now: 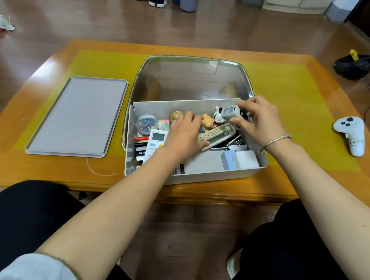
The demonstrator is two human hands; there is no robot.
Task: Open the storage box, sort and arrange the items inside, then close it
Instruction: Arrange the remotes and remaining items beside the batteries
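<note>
The storage box (199, 175) sat open on the worktop (291, 92) straight under both hands, its clear hinged cover (192, 79) standing up just beyond the fingers. The left hand (184, 133) reached down into the box with its fingers curled around the near end of a beige remote (217, 135), which lay tilted across the clutter between the two hands. The right hand (259, 120) hovered over the far right corner of the box, thumb and fingers pinched on a small white adapter (231, 112) lifted above the other items; a metal bangle (275, 143) circled that wrist. Just left of the left hand lay a white remote with a screen (156, 143), and beyond it a round clear tub of coloured clips (147, 123). Between the hands, past the fingertips, stood a small tan figurine (208, 120). Near the right wrist a white block (241, 161) rested in the box's near corner. Well left of the left hand a grey tray (77, 118) lay flat on the worktop, and well right of the right hand lay a white controller (351, 133).
</note>
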